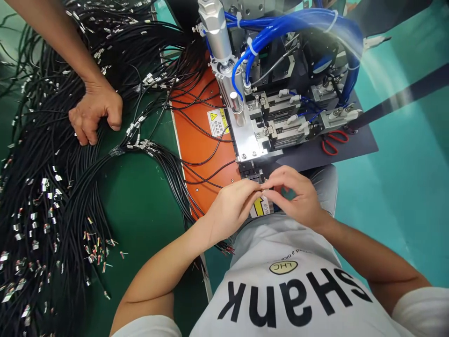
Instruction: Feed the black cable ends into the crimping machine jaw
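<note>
My left hand [229,208] is closed in a pinch just in front of the machine. A thin black cable [205,181] runs across the orange plate and disappears under its fingers, so the hand appears to hold that cable's end. Thumb and forefinger of my right hand [294,195] meet in a pinch right at the left fingertips. What lies between these fingertips is too small to make out. Close beyond both hands is the machine's metal head [247,140], and a yellow arrow label [260,206] shows below the fingers.
Black cables [45,154] with silvery connectors and coloured wire ends cover much of the green table [140,196]. Another person's hand [96,112] presses on them. Blue air hoses [280,28] arch over the machine. Red-handled scissors [335,142] lie at its right.
</note>
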Available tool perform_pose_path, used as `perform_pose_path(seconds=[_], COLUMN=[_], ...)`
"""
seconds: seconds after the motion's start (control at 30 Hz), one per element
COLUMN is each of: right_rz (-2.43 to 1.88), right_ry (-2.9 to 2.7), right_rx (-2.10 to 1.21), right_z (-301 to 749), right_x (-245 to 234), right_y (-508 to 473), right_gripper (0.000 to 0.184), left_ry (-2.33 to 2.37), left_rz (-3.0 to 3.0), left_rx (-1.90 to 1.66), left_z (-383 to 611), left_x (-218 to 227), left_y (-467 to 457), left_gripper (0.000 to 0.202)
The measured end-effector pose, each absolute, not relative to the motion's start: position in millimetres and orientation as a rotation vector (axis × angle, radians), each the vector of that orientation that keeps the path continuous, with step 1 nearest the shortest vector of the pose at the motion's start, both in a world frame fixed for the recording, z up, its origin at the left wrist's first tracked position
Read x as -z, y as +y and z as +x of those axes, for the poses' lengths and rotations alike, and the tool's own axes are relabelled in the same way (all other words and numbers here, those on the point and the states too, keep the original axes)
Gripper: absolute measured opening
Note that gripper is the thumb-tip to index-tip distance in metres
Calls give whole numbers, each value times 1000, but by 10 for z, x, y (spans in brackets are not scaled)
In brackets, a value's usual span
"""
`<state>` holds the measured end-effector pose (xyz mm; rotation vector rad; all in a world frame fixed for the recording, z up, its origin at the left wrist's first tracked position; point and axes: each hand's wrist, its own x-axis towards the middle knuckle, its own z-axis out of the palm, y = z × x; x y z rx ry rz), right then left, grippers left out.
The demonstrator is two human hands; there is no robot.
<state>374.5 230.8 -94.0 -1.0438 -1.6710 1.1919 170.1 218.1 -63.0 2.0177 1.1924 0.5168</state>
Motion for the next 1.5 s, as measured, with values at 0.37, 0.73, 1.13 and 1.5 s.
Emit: perform_pose_path(seconds=[0.37, 0.73, 1.13, 1.5], right_rz=[-1075, -1089, -1094, -1188], right_ry=[-1263, -1597, -1556, -1530], right_rx=[-1672, -969, -1363, -1342], right_z=[3791, 3529, 3668, 3526], right_x=[1055, 1114, 1082, 1120], right_y=[2468, 2201, 2440, 2244], right_gripper=[8, 9, 8, 11], left_ry=[1250, 1451, 1382, 1279], left_rz=[1881, 1905, 1630, 1049], left_rx=[-662, -860, -925, -1029], left_z=[1712, 1808, 1805, 1904], left_x=[759, 903, 916, 858], left_y=[2199, 2100, 2086, 2182], left_gripper=[18, 8, 14, 18])
